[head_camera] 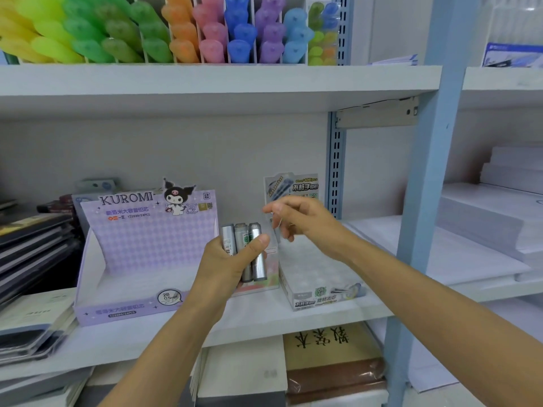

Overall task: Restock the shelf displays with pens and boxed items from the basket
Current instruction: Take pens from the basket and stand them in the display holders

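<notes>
Scanning left to right: stacked dark notebooks [32,239] are lying flat at the 9 o'clock edge of the shelf [264,321], matte covers, some shrink-wrapped.

Next in, the lilac Kuromi display box [132,259] is sitting open-fronted: thin printed card, stepped walls, tray looking empty from this angle.

Left hand [223,265] is clenching a bundle of three lead tubes [245,248], thumb pressing across the rightmost one. The tubes are slim cylinders, silvery-grey, glossy plastic by the glare, one carrying a green label. Long axes are running roughly 12 to 6 o'clock, tops tilting slightly toward 11, upper ends standing clear above the fist.

Behind the bundle, a small pink-and-clear box [269,271] is sitting between the two displays; contents hidden.

Right hand [299,221] is hovering just at 1 o'clock of the tube tops, fingers loosely curled. Something pale and blurred is showing at the fingertips, so I cannot tell whether it is gripping anything.

Key relation: the grey-white display carton [320,277] is lying at 4 o'clock of the right hand, directly below it, and at 3 o'clock of the left. Its long axis is running front to back, its open top showing rows of pale round caps. Right hand is the nearer one to the carton; left is acting as the magazine. Judging it so: a tube needs pinching off by its free top end, then dropping upright into a gap.

Basket not in view. White paper reams [484,230] are stacking up at 3 o'clock, beyond the blue upright [426,171].
</notes>
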Action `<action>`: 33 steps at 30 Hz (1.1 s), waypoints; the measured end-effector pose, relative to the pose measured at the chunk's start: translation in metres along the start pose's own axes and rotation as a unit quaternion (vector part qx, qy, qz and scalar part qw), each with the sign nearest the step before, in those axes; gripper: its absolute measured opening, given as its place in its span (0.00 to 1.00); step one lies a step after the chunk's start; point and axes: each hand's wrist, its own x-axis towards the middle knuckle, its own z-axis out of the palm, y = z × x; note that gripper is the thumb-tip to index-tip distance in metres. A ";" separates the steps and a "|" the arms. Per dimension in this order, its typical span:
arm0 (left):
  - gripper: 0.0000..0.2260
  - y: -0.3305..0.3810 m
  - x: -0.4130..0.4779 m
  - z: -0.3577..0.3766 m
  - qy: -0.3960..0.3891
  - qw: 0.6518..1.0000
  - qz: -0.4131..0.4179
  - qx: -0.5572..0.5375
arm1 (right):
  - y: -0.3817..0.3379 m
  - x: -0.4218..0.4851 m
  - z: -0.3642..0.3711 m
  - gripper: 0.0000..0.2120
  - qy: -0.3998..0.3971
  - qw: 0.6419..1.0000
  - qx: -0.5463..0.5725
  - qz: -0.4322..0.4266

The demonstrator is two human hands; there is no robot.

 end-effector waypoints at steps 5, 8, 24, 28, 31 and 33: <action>0.12 0.005 -0.008 0.010 -0.028 0.999 0.039 0.012 | -0.011 -0.009 0.010 0.04 -0.074 0.995 0.040 0.052; 0.12 0.004 -0.012 0.008 -0.018 1.000 0.019 0.004 | -0.012 -0.012 0.006 0.04 -0.056 0.993 0.083 0.057; 0.10 0.004 -0.013 0.002 -0.018 1.000 -0.001 -0.008 | -0.018 -0.022 0.005 0.14 0.007 0.979 0.200 0.030; 0.09 0.000 -0.010 0.006 0.000 1.000 0.020 0.003 | -0.012 -0.018 0.009 0.13 0.074 0.976 0.191 0.068; 0.10 0.001 -0.007 0.007 0.005 1.000 0.022 -0.002 | -0.006 -0.013 0.011 0.11 0.120 0.962 0.231 0.078; 0.12 0.003 -0.006 0.006 0.004 1.000 0.009 -0.009 | -0.005 -0.010 0.007 0.09 0.136 0.955 0.253 0.070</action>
